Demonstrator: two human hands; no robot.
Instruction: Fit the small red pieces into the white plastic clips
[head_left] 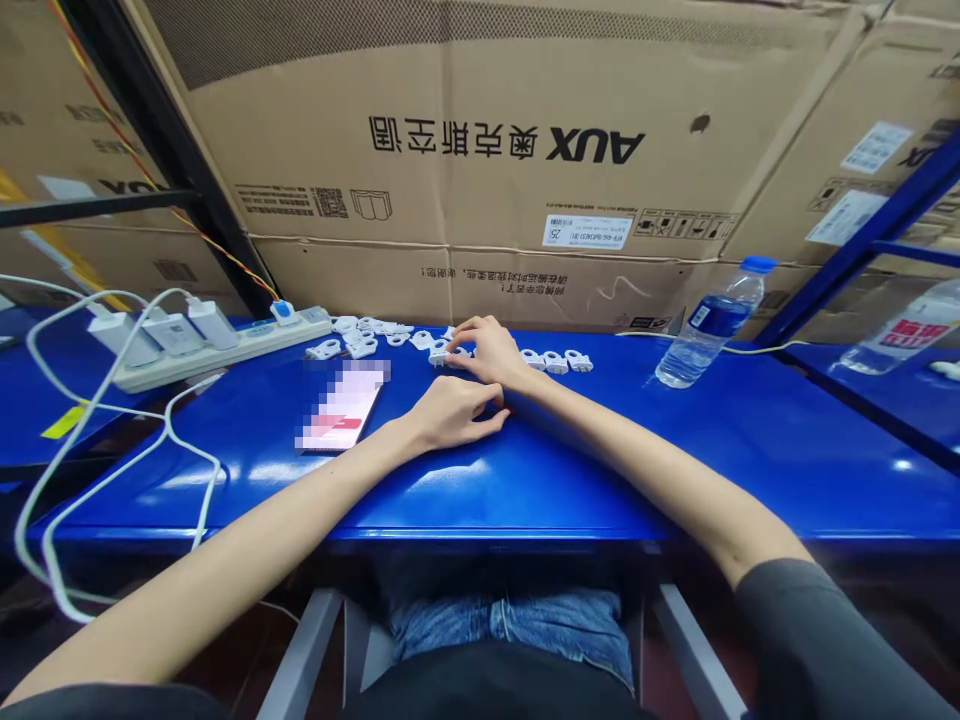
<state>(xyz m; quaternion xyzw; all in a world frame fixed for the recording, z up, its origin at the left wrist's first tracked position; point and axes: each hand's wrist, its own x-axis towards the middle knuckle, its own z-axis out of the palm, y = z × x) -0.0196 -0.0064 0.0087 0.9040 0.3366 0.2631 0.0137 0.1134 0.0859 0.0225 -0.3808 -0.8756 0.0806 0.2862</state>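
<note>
My right hand [491, 352] reaches to the back of the blue table. Its thumb and fingertips close on a small white plastic piece [438, 354] that has a ring and short prongs. Just in front of it, my left hand [454, 412] rests on the table with fingers curled in and thumb close to them; I see nothing in it. A loose cluster of similar white pieces [363, 346] lies to the left. More white pieces [555, 362] stand in a row right of my right hand, partly hidden behind it.
A phone [345, 405], its screen blurred, lies left of my hands. Farther left, a power strip [225, 350] holds several chargers with looping white cables [169, 430]. A water bottle [712, 325] stands at the right. Large cardboard boxes [480, 200] wall off the back.
</note>
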